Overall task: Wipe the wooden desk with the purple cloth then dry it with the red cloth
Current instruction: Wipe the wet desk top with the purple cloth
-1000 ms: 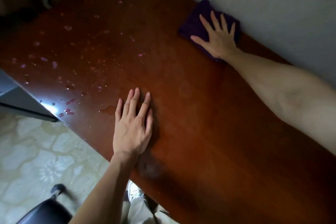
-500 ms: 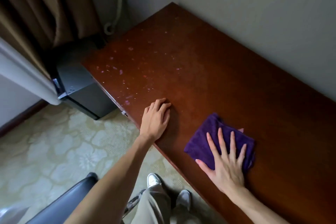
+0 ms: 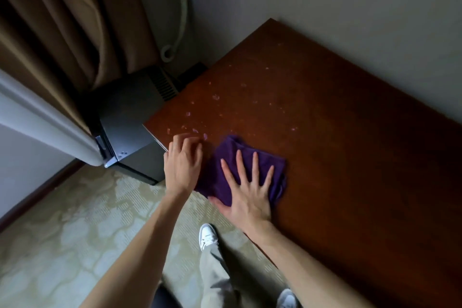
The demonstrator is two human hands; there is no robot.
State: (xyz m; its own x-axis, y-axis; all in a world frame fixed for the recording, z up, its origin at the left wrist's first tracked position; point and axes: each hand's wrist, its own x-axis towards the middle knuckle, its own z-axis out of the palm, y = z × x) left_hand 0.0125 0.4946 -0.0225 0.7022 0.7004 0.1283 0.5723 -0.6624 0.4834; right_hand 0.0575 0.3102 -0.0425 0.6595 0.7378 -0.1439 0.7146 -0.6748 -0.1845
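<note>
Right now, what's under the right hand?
The purple cloth, lying flat on the desk, with the right hand pressing on it, fingers spread. Whether the wood beneath the cloth is wet cannot be seen. Droplets remain farther up the desk.

cloth point(image 3: 252, 170) is lying on the desk point(image 3: 350, 157) near its front edge; right hand point(image 3: 246, 195) sitting on top; left hand point(image 3: 183, 165) resting just left; droplets point(image 3: 215, 107) sitting behind; fridge point(image 3: 130, 127) standing left of the desk

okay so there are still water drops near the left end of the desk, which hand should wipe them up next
Right. The right hand lies flat with spread fingers on the folded purple cloth, just short of the water droplets on the dark wooden desk. The left hand rests on the desk edge without a cloth.
</note>
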